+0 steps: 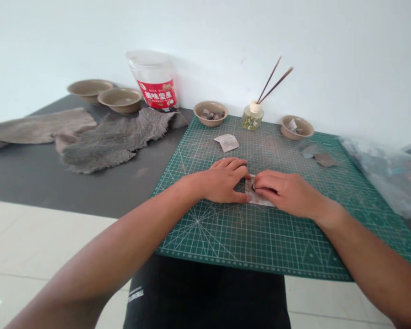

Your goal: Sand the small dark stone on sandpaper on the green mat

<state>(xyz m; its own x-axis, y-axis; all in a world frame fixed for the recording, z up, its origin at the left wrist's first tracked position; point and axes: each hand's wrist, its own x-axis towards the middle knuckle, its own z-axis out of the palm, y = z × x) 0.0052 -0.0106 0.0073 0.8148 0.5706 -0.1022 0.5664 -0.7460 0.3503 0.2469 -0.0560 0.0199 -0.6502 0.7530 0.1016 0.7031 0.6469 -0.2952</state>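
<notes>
On a green gridded cutting mat over the dark grey tabletop, the left-hand grip, thumb and fingers spread, touches a small pale rectangular sheet; the right-hand grip pinches a small, dark, partly hidden piece against it.

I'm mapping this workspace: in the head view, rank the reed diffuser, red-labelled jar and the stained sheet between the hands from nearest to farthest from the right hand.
1. Stained sheet, touched by the right hand.
2. Reed diffuser, beyond it, slightly left.
3. Red-labelled jar, much farther left.
</notes>
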